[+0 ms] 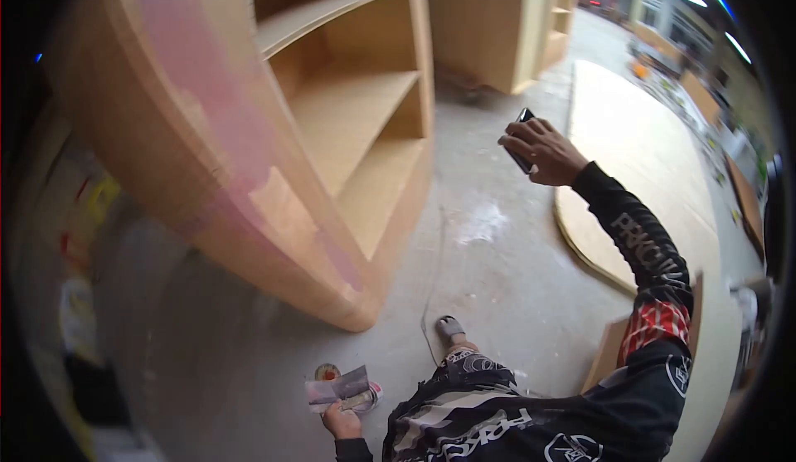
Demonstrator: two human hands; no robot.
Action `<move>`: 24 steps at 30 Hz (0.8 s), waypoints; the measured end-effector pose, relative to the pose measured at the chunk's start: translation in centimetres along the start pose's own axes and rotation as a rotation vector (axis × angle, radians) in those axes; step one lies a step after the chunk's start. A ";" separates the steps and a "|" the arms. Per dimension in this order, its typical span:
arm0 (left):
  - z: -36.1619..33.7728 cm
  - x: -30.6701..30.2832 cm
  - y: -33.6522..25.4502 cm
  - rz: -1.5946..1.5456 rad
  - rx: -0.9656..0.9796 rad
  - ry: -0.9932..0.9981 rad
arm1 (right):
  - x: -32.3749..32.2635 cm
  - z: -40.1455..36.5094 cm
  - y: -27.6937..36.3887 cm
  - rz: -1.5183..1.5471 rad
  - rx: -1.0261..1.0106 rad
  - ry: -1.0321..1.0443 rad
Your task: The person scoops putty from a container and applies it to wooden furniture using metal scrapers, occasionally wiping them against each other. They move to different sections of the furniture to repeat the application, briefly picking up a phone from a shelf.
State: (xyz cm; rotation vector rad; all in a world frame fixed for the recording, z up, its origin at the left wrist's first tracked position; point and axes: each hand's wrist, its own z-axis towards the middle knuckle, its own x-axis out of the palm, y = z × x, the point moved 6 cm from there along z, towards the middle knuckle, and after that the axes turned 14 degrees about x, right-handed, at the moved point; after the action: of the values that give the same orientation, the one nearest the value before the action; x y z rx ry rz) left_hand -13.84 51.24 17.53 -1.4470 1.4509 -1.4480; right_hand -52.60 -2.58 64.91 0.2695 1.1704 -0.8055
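My right hand [549, 148] is stretched out at the upper right, its fingers wrapped round a dark, flat object [522, 160] that looks like a phone. Low in the view, my left hand [342, 420] grips a flat grey sheet [338, 387] with pinkish smears, perhaps a filler spreader. A small round item with a red and green top [327, 372] shows just behind the sheet. To the left stands a curved wooden shelf unit [274, 205] with pink filler [224, 114] along its edge; neither hand touches it.
A large pale wooden panel [638, 155] lies right of my outstretched arm. Another wooden cabinet [477, 22] stands behind the shelf unit. A thin cord runs across the grey floor [497, 288] near my sandalled foot [450, 328]. Boards and clutter line the far right.
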 end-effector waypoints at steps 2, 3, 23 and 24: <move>-4.6 2.6 -5.4 0.233 0.271 -0.161 | 6.3 7.0 1.6 0.040 -0.122 -0.064; -6.3 2.9 -7.0 0.730 0.558 -0.065 | 8.8 10.6 2.8 0.075 -0.177 -0.071; -24.7 21.3 -10.2 1.396 0.208 -0.517 | 36.6 49.1 9.0 0.000 0.009 -0.254; -23.6 22.6 -10.7 1.429 0.285 -0.467 | 36.8 48.9 9.1 0.137 -0.029 -0.246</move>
State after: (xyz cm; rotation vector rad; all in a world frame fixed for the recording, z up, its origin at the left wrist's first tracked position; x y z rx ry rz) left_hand -37.94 38.26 38.33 -0.2519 1.3347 -0.3250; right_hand -5.86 -40.01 49.48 0.2172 0.9213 -0.6799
